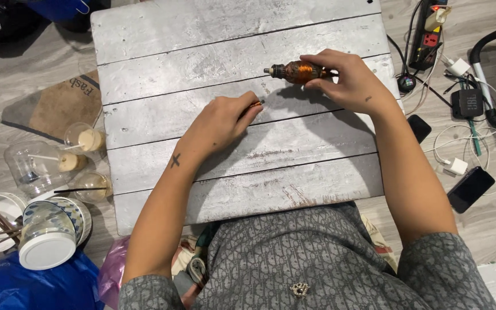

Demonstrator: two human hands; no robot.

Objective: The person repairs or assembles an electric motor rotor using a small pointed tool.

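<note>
Right hand [345, 77] has its grip clasped on the copper-wound motor rotor [301, 71]; left hand [225, 117], just below the rotor, pinches a thin tool [256, 104]. Steady the rotor on the worktop [202, 46].

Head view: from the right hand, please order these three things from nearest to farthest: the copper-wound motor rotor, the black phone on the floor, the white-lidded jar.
1. Copper-wound motor rotor: held in the right hand, on the silver board.
2. Black phone: floor, right of the board.
3. White-lidded jar: floor, far lower left.
</note>
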